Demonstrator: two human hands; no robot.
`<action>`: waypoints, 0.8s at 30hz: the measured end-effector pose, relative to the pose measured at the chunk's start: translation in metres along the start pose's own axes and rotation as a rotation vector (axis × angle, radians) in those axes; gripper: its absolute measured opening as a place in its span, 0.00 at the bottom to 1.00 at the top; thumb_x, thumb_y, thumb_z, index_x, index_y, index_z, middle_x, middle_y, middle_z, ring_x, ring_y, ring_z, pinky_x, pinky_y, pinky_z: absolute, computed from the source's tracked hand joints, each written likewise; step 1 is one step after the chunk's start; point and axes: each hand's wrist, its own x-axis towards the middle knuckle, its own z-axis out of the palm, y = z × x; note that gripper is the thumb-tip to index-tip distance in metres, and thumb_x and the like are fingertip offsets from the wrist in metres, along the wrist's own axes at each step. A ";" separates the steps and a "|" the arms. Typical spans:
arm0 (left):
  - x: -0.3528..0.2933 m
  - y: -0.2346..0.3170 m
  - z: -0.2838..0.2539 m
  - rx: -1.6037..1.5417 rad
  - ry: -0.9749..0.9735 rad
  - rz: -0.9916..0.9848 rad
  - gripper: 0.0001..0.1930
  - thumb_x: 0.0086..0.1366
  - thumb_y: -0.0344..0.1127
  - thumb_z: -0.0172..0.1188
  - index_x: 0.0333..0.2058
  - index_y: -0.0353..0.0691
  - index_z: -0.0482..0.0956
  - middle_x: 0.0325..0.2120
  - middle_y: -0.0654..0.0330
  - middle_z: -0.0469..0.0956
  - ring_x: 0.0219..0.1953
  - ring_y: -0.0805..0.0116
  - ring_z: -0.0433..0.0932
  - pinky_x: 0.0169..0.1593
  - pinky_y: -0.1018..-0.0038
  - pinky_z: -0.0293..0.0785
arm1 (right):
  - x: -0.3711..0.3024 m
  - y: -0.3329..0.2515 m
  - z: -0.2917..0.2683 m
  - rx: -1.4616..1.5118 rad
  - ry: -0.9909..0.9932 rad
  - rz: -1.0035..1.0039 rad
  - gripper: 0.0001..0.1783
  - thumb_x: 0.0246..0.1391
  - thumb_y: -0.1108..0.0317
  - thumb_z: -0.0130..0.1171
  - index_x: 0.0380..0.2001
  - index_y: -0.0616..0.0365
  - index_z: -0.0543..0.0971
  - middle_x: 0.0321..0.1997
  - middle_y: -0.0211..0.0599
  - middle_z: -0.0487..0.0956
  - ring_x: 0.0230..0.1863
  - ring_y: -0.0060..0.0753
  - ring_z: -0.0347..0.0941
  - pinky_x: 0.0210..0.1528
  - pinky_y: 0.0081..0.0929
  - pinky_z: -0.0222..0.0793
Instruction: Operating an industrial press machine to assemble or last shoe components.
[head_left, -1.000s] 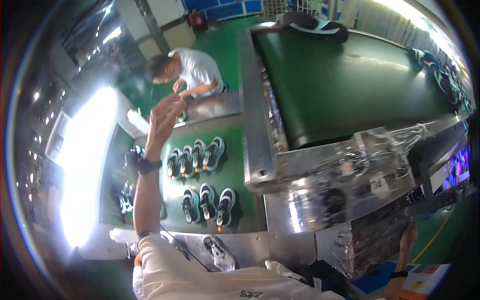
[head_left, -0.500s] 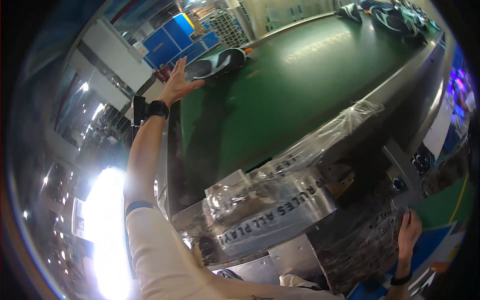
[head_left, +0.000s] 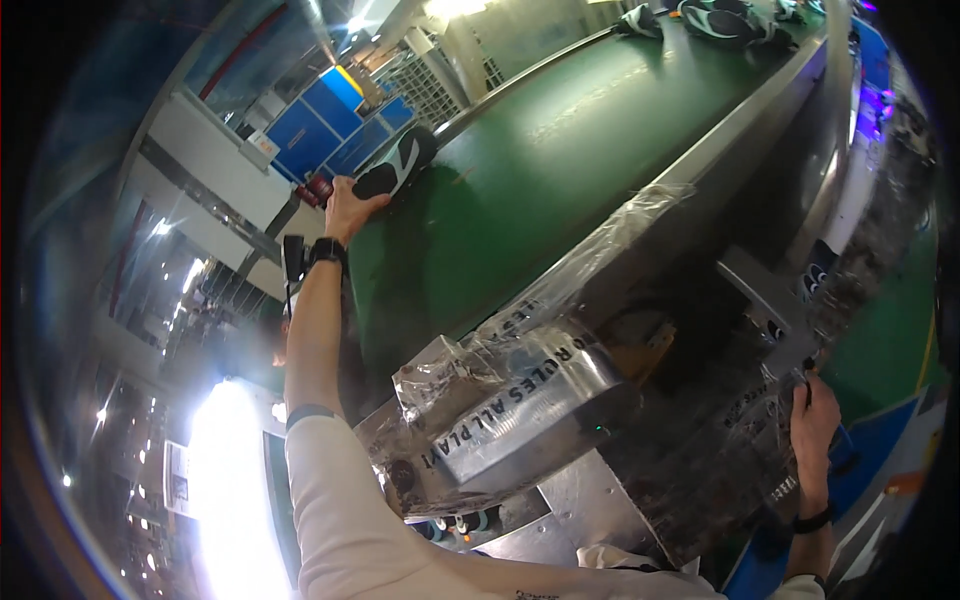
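Observation:
A black, grey and white shoe [head_left: 408, 160] lies on the green conveyor belt [head_left: 530, 190] at its far left edge. My left hand [head_left: 349, 210] has closed round the shoe's near, black end, thumb on the right side. My right hand [head_left: 815, 425] is low at the right, fingers curled around something dark and thin that I cannot make out. Just above that hand is a grey angled metal bracket [head_left: 770, 310], by the belt's dark side frame. Whether the right hand touches the bracket is unclear.
More shoes [head_left: 720, 22] sit at the belt's far end. Near me, a metal housing [head_left: 540, 405] is wrapped in clear printed plastic. A metal rail [head_left: 700, 150] edges the belt's right side. Blue cabinets [head_left: 312, 118] stand beyond, and a bright light [head_left: 222, 480] glares at lower left.
My left hand, earlier spread beside the shoe, has taken hold of its near end, and the shoe is tilted more. My right hand has come up closer to the bracket. The view has shifted.

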 end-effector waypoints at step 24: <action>-0.455 0.304 -0.050 -0.464 -0.078 0.601 0.31 0.43 0.21 0.66 0.50 0.36 0.70 0.55 0.50 0.72 0.60 0.48 0.68 0.62 0.55 0.66 | -0.067 -0.047 -0.082 1.480 -0.370 -0.103 0.48 0.28 0.58 0.83 0.54 0.64 0.72 0.53 0.35 0.76 0.53 0.26 0.72 0.59 0.29 0.66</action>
